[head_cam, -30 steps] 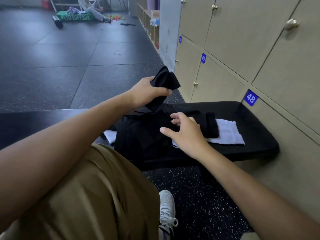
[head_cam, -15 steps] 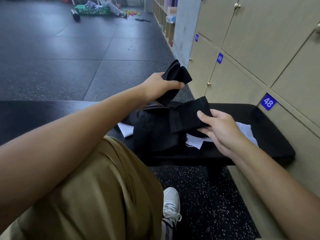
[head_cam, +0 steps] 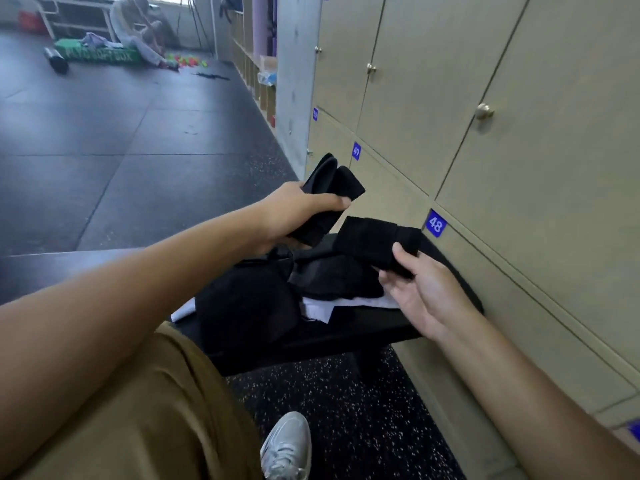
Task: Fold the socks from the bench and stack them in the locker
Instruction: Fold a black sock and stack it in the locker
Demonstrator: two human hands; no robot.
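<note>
Head view: left hand (head_cam: pixel 294 216) grips folded black sock (head_cam: pixel 329 192), right hand (head_cam: pixel 422 299) fingers (head_cam: pixel 403 259) pinch second sock (head_cam: pixel 377 242); soft, light, limp, best held mid-fold.

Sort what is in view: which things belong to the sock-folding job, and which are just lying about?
Part of the job:
- black sock gripped by the left hand
- second black sock pinched by the right hand
- heap of black socks and white socks on the bench
- lockers, all shut

Lying about:
- green box
- dark roller
- bright small items on the floor
</note>
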